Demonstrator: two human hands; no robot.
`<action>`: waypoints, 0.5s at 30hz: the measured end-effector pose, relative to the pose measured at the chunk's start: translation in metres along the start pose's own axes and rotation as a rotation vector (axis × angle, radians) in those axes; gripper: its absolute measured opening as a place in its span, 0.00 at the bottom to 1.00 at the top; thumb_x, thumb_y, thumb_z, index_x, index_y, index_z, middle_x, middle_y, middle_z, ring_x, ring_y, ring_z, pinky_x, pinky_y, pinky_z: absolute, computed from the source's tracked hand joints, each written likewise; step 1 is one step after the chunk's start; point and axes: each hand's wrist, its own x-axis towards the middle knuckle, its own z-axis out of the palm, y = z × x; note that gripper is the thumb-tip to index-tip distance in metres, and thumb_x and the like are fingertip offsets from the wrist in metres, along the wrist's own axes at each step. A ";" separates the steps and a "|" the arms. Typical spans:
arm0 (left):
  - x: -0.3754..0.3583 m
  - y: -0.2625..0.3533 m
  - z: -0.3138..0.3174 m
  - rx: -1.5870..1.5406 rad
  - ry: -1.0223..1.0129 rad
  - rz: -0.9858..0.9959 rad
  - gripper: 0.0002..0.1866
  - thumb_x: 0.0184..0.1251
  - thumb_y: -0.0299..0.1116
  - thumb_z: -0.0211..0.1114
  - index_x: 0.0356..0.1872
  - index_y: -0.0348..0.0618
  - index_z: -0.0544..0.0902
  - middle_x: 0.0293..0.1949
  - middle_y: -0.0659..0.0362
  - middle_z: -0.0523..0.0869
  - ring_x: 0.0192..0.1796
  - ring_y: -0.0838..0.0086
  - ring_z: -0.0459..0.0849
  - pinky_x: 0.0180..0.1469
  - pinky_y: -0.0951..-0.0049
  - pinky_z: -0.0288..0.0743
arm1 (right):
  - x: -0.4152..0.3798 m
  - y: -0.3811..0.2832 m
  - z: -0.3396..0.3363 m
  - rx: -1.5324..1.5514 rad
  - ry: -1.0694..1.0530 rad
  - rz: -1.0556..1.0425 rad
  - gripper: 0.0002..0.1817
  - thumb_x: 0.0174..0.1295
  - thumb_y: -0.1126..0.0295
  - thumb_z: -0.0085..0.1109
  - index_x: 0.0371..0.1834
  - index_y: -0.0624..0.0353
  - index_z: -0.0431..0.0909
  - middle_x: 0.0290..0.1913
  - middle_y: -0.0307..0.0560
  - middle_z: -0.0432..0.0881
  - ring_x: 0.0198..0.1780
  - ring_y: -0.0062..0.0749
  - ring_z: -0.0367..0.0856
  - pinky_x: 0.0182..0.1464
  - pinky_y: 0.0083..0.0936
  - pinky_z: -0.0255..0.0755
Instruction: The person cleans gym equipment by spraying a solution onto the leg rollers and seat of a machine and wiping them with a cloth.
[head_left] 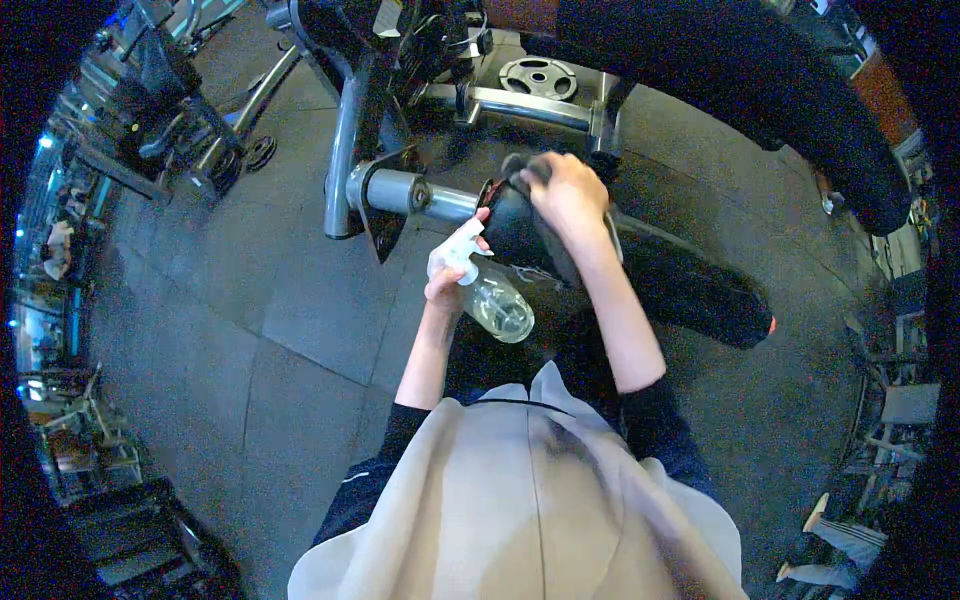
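Note:
My left hand (447, 274) grips a clear spray bottle (499, 308) by its white trigger head, and the bottle tilts down to the right with clear liquid inside. A dark cloth (522, 172) is bunched in the fingers of my right hand (572, 195). That hand presses around the end of a black padded part of a gym machine (508, 225), where a grey metal tube (440, 203) meets it. Some of the cloth hangs below my right hand and blends with the dark pad, so its edge is hard to make out.
A weight plate (538, 79) lies beyond the machine's crossbar (530, 107). The large black pad (700, 60) reaches across the upper right. Other gym machines (180, 110) stand at the left. Dark rubber floor tiles (290, 300) surround me. Another person's legs (845, 545) show at the lower right.

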 end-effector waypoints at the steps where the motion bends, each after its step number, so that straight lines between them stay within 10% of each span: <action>1: 0.000 0.000 -0.001 -0.004 -0.003 0.002 0.48 0.34 0.47 0.63 0.58 0.18 0.70 0.63 0.38 0.70 0.46 0.68 0.79 0.53 0.73 0.70 | 0.023 -0.006 -0.003 -0.007 -0.239 0.138 0.18 0.54 0.50 0.63 0.41 0.50 0.83 0.44 0.48 0.84 0.47 0.49 0.83 0.46 0.43 0.77; 10: 0.002 -0.009 -0.005 -0.057 -0.007 0.025 0.48 0.35 0.45 0.63 0.59 0.16 0.66 0.58 0.39 0.75 0.46 0.68 0.81 0.51 0.77 0.71 | 0.085 0.026 0.041 0.096 -0.722 0.115 0.27 0.48 0.58 0.54 0.53 0.58 0.80 0.55 0.61 0.78 0.58 0.51 0.78 0.59 0.47 0.69; 15: 0.003 -0.010 -0.010 0.088 -0.069 0.063 0.49 0.35 0.45 0.62 0.60 0.14 0.65 0.62 0.36 0.70 0.45 0.68 0.80 0.51 0.76 0.72 | 0.034 0.013 0.008 -0.039 -0.243 0.084 0.19 0.54 0.51 0.60 0.41 0.51 0.83 0.42 0.48 0.84 0.46 0.47 0.83 0.47 0.44 0.75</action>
